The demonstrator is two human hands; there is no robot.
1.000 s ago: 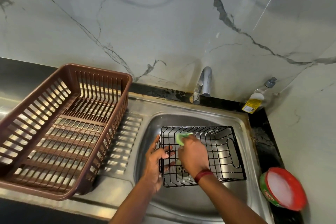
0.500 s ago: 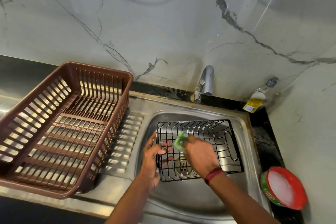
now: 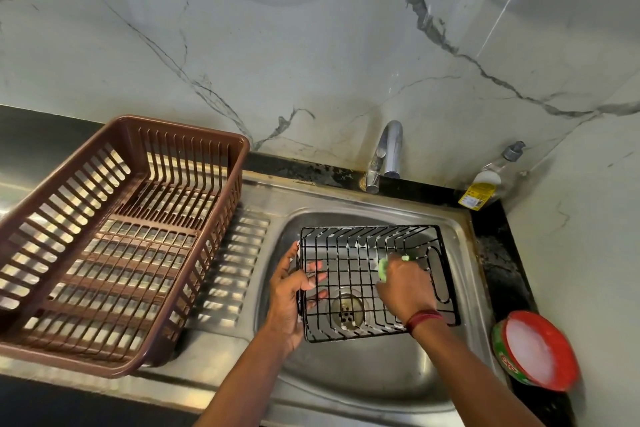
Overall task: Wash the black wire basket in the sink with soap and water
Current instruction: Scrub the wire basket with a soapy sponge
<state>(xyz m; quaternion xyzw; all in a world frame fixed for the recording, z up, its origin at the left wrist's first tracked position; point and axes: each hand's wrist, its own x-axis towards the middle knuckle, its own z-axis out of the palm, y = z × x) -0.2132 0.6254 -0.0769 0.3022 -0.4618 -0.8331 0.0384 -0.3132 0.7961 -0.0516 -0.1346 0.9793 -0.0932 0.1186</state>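
We are in a home kitchen. A steel sink sits under marble-look wall tiles; left of it a brown dish-drainer basket, behind it a tap.

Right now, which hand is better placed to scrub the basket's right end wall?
Right. The right hand already holds the scrubber inside the basket near that wall; the left hand grips the opposite end.
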